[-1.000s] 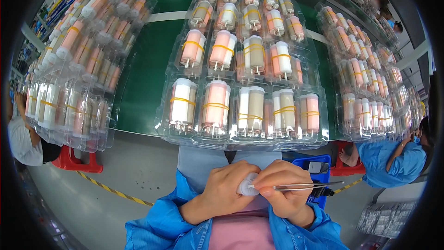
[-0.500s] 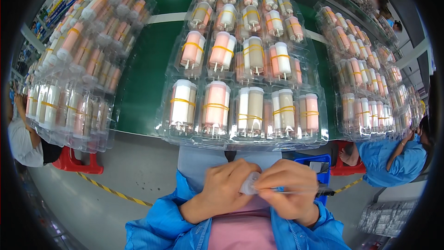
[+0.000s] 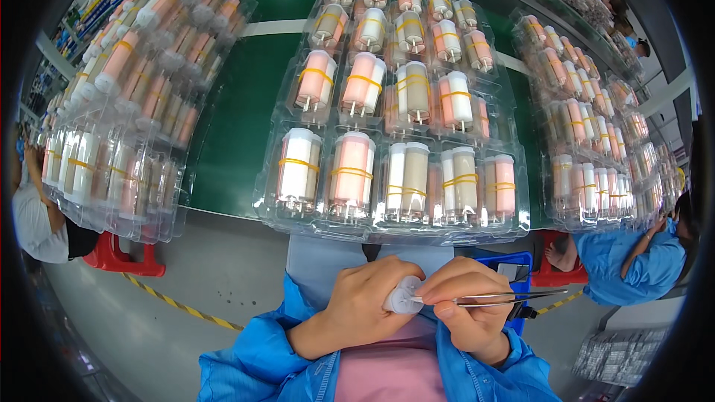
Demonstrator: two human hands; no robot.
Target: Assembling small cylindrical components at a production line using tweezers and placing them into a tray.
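Note:
My left hand (image 3: 366, 292) is closed around a translucent whitish piece with a round end (image 3: 404, 295); the rest of it is hidden in my fist. Metal tweezers (image 3: 495, 298) lie in my right hand (image 3: 469, 301), their shanks sticking out to the right past my fingers. The thumb and forefinger of that hand come together right at the round end, by a small thin white stub on it. Whether the tweezer tips touch the piece I cannot tell. Both hands are low over my lap, in front of the table edge.
Stacked clear plastic trays (image 3: 447, 229) on the green table (image 3: 238, 115) hold pink, white and grey cylinders banded in yellow. More loaded trays stand left (image 3: 119, 227) and right (image 3: 596, 219). A blue bin (image 3: 526, 262) is beside my right hand. People sit at both sides near red stools (image 3: 125, 253).
My right hand has turned slightly, and the tweezers, blurred before, now show clearly pointing out to the right. My left hand keeps its hold on the whitish piece.

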